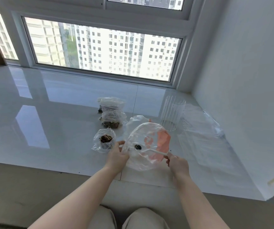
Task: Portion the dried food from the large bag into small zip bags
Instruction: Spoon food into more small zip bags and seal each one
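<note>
The large clear bag (147,141) with an orange print stands open in front of me on the white sill. My left hand (119,156) grips its left rim. My right hand (176,162) pinches a white spoon (151,151) that reaches into the bag, with a few dark pieces of dried food (138,147) at its tip. To the left stands an open small zip bag (104,142) with dried food inside. Behind it lie two more small bags, one nearer (113,119) and one farther (111,104), both holding dried food.
A clear ribbed glass jar (172,113) stands at the right, beside a flat pile of empty clear bags (200,124) near the wall. The glossy white sill (50,113) runs left under the window. My knees show below its front edge.
</note>
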